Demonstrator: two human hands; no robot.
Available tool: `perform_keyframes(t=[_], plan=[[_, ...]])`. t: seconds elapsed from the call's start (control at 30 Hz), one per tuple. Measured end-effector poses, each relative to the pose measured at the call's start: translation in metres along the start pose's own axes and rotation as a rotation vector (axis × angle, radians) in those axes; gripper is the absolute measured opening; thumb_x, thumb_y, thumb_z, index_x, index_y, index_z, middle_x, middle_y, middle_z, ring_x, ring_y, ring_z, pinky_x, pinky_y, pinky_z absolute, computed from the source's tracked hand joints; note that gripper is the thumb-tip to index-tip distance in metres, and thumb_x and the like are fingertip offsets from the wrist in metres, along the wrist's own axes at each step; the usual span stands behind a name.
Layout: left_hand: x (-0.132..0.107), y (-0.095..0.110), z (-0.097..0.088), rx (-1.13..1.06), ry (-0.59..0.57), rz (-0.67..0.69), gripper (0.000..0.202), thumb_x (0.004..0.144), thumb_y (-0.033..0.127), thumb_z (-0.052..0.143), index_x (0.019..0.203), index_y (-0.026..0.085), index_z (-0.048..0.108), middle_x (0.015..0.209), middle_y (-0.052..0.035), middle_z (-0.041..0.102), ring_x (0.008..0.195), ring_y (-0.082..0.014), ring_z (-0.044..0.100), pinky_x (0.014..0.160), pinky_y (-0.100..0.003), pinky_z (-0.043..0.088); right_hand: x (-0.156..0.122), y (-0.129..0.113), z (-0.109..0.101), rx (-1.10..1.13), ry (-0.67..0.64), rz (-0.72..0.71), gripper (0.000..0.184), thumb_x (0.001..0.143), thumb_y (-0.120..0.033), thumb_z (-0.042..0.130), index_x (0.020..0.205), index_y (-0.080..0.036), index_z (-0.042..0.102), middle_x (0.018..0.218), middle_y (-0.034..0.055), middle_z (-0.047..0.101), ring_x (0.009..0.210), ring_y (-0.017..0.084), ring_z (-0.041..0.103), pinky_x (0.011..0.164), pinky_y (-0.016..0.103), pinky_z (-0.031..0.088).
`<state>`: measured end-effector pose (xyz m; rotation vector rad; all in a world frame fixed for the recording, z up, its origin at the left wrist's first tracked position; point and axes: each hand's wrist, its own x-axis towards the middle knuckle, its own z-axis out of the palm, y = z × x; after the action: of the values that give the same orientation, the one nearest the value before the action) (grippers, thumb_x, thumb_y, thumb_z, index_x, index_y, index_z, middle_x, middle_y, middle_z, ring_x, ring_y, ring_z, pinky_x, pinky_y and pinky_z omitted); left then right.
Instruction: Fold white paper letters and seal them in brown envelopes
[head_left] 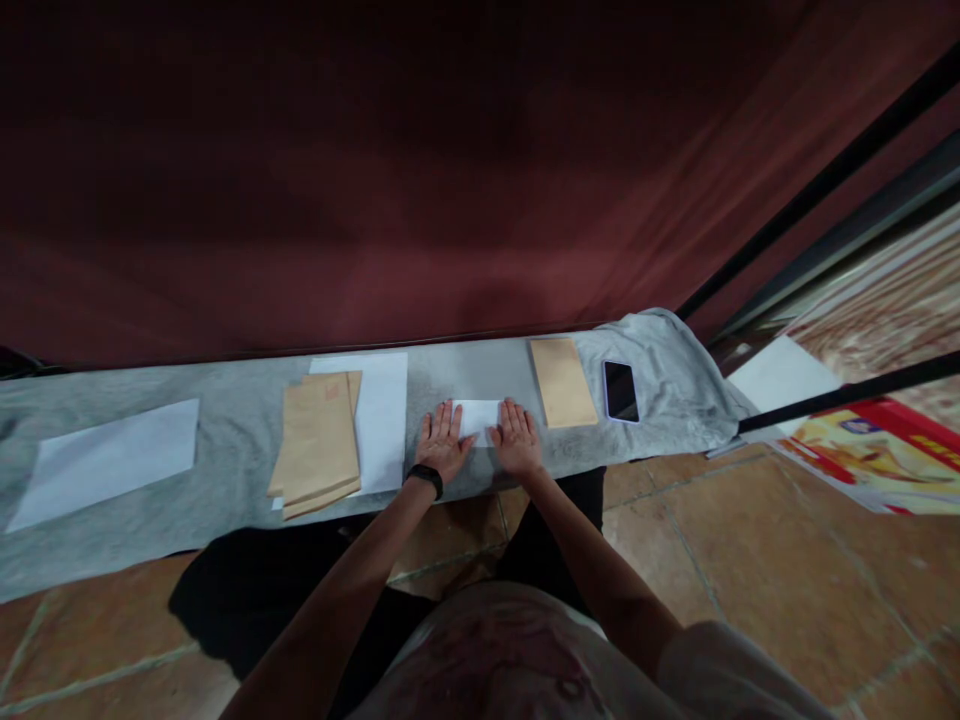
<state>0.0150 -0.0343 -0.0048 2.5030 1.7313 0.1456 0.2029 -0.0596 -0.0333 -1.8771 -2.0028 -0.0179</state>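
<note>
Hands (442,443) (516,440) flat on folded paper (478,414), near table edge (225,525)

Head-worn view, facing forward and down, table (232,450) near, left hand (442,445) and right hand (516,442) centred

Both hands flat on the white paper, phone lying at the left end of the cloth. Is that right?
Not quite: the head view shows the phone at the right end of the cloth, beside a single envelope. The left hand and right hand do lie flat on the white paper.
</note>
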Motion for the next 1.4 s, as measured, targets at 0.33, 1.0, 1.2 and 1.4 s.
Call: perform_keyframes(t=[0.33, 1.0, 1.2, 1.4], plan=[[-0.022, -0.002, 0.000, -0.039, 0.013, -0.026, 0.065, 0.102, 0.042, 0.030, 0.159, 0.011, 0.026, 0.165, -0.0150, 0.029, 0.155, -0.0268, 0.021, 0.126, -0.050, 0.016, -0.006, 0.003, -0.007, -0.008, 0.003, 0.021, 0.059, 0.106, -0.038, 0.037, 0.157, -0.008, 0.033, 0.159, 0.0175, 0.040, 0.148, 0.029, 0.037, 0.121, 0.049, 0.026], [-0.005, 0.021, 0.001, -0.120, -0.015, 0.040, 0.062, 0.102, 0.036, 0.029, 0.159, 0.013, 0.028, 0.167, -0.0120, 0.026, 0.156, -0.0246, 0.018, 0.127, -0.047, 0.017, -0.004, -0.004, -0.007, 0.050, 0.025, 0.061, 0.057, 0.106, -0.034, 0.035, 0.154, -0.003, 0.038, 0.157, 0.0214, 0.042, 0.148, 0.032, 0.036, 0.121, 0.053, 0.025], [-0.006, 0.018, 0.003, -0.105, -0.036, 0.040, 0.062, 0.099, 0.022, 0.031, 0.159, 0.013, 0.028, 0.166, -0.0122, 0.028, 0.156, -0.0249, 0.019, 0.127, -0.048, 0.017, 0.003, -0.038, -0.004, 0.137, -0.083, -0.075, 0.052, 0.105, -0.028, 0.033, 0.154, -0.011, 0.041, 0.158, 0.0152, 0.043, 0.148, 0.026, 0.036, 0.122, 0.047, 0.027], [-0.011, 0.014, 0.002, -0.112, -0.010, -0.002, 0.061, 0.101, 0.029, 0.030, 0.159, 0.009, 0.028, 0.167, -0.0135, 0.027, 0.155, -0.0245, 0.022, 0.127, -0.044, 0.019, -0.001, -0.030, -0.002, 0.079, -0.080, -0.057, 0.055, 0.106, -0.035, 0.037, 0.155, -0.011, 0.038, 0.159, 0.0175, 0.041, 0.148, 0.028, 0.036, 0.122, 0.050, 0.024]])
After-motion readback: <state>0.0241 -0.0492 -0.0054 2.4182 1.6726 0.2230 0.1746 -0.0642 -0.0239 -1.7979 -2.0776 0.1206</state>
